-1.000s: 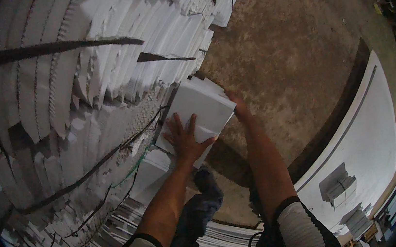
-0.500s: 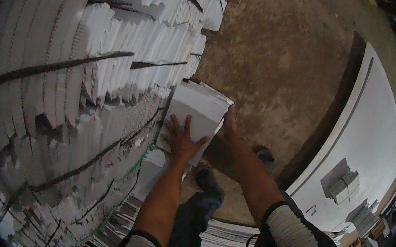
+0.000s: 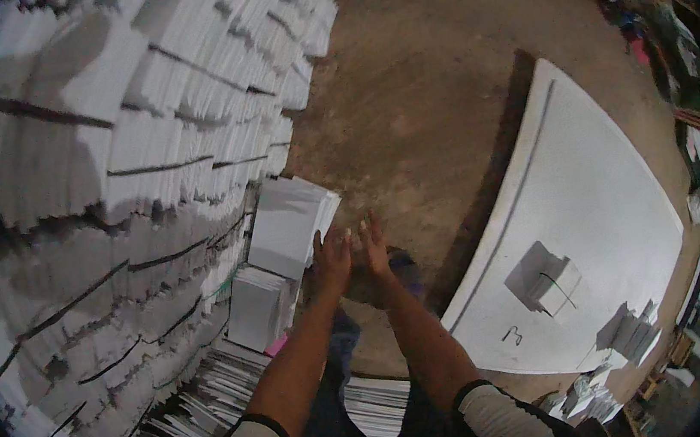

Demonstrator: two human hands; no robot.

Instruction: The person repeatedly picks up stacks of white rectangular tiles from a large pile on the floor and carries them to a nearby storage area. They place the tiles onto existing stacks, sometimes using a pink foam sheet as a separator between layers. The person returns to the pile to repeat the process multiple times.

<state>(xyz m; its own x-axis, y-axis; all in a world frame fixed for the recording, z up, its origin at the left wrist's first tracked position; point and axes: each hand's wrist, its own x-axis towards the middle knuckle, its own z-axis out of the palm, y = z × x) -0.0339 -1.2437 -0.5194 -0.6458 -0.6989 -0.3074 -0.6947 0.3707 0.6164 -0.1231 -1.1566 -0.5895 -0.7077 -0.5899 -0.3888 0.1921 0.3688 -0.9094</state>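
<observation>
Letting go of the paper bundle (image 3: 286,226), both hands have come off it: a second ago they gripped it, now the left hand (image 3: 333,261) and right hand (image 3: 373,246) hang open and empty just beside it. The bundle rests atop the short stack (image 3: 256,305) against the paper wall (image 3: 106,203).

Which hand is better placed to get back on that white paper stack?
Left, probably. The left hand hangs open right beside the paper stack, near its right edge. The right hand is also open but sits farther from it, over bare floor.
</observation>
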